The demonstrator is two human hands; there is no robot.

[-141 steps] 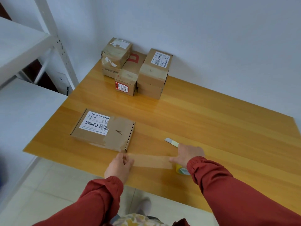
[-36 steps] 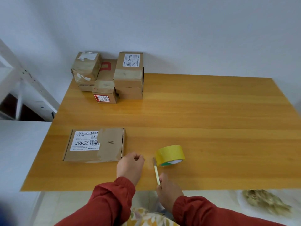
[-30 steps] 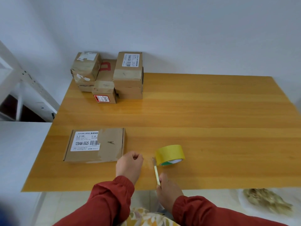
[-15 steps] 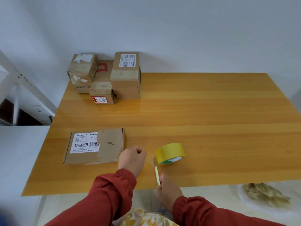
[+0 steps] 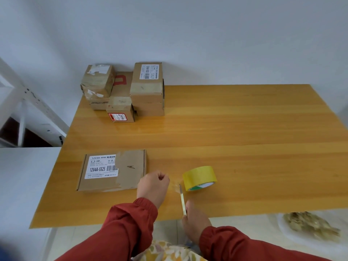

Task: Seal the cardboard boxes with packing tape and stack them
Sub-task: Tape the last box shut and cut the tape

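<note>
A flat cardboard box (image 5: 113, 170) with a white label lies near the table's front left. My left hand (image 5: 153, 185) sits just right of it, fingers curled, pinching the end of a clear tape strip (image 5: 174, 184) pulled from the yellow tape roll (image 5: 199, 178). My right hand (image 5: 195, 221) grips a slim utility knife (image 5: 182, 200) at the table's front edge. Its blade tip meets the strip beside the roll.
Several taped cardboard boxes (image 5: 124, 91) are stacked at the table's back left against the wall. A white shelf frame (image 5: 24, 102) stands to the left. The wooden table (image 5: 226, 132) stretches right. A white plate of dried bits (image 5: 310, 227) lies on the floor at right.
The roll now stands free on the table with a short strip pulled out. My right hand took up the knife and holds it against the strip; little has moved in the last second.
</note>
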